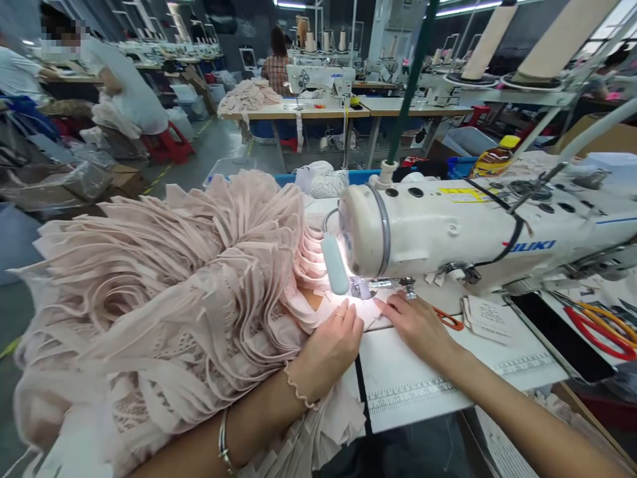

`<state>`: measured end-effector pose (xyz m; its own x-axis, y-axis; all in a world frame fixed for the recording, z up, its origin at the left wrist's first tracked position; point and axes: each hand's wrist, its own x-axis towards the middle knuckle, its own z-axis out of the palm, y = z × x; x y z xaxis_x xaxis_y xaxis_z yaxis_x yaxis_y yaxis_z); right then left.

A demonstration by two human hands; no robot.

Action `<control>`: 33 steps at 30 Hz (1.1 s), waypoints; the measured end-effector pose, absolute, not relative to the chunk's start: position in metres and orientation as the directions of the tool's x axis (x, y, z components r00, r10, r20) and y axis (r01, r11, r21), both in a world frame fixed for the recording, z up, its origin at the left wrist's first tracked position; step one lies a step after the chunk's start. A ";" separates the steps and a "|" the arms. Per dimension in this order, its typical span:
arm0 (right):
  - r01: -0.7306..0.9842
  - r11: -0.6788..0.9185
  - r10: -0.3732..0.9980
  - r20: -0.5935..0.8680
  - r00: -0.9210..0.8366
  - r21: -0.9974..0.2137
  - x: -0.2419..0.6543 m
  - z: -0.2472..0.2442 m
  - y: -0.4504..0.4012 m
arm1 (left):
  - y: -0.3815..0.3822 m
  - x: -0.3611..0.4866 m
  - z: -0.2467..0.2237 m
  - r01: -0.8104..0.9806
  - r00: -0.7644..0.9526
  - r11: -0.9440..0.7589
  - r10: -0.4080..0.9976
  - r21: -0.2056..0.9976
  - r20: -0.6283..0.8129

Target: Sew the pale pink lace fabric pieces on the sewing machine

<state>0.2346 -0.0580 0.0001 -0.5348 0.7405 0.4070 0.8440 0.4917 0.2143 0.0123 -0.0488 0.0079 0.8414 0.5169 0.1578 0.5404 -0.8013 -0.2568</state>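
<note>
A piece of pale pink fabric point(324, 313) lies under the presser foot of a white sewing machine point(423, 222), lit by its lamp. My left hand point(334, 348) is closed on the fabric's near edge, fingers bent together just in front of the foot. To the right of the foot, my right hand point(418, 328) grips the fabric's right end between thumb and fingers. What lies under its palm is hidden. A large heap of layered pink lace-and-fabric pieces point(184, 265) covers the table's left side and reaches the machine, partly behind my left forearm.
Orange-handled scissors point(450, 320), paper labels point(485, 320), a black phone point(562, 338) and red-handled scissors point(600, 335) lie right of my right hand. A ruler strip point(413, 393) runs along the table front. Thread cones point(490, 43) stand behind; other people sit farther back.
</note>
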 end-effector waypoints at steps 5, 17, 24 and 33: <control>0.835 0.533 0.721 0.443 -0.533 0.136 0.228 -0.006 -0.058 | -0.048 0.012 0.011 0.581 0.812 -0.798 0.556 -0.161 0.177; 0.861 0.497 0.707 0.528 -0.471 0.102 0.221 -0.007 -0.052 | -0.049 0.015 0.010 0.595 0.803 -0.766 0.578 -0.244 0.145; 0.908 0.374 0.848 0.327 -0.417 0.190 0.223 -0.001 -0.052 | -0.050 0.012 0.005 0.591 0.806 -0.763 0.556 -0.263 0.200; 0.978 0.206 0.974 -0.097 -0.204 0.011 0.192 0.018 -0.030 | -0.045 0.014 0.006 0.651 0.732 -0.758 0.616 -0.032 0.292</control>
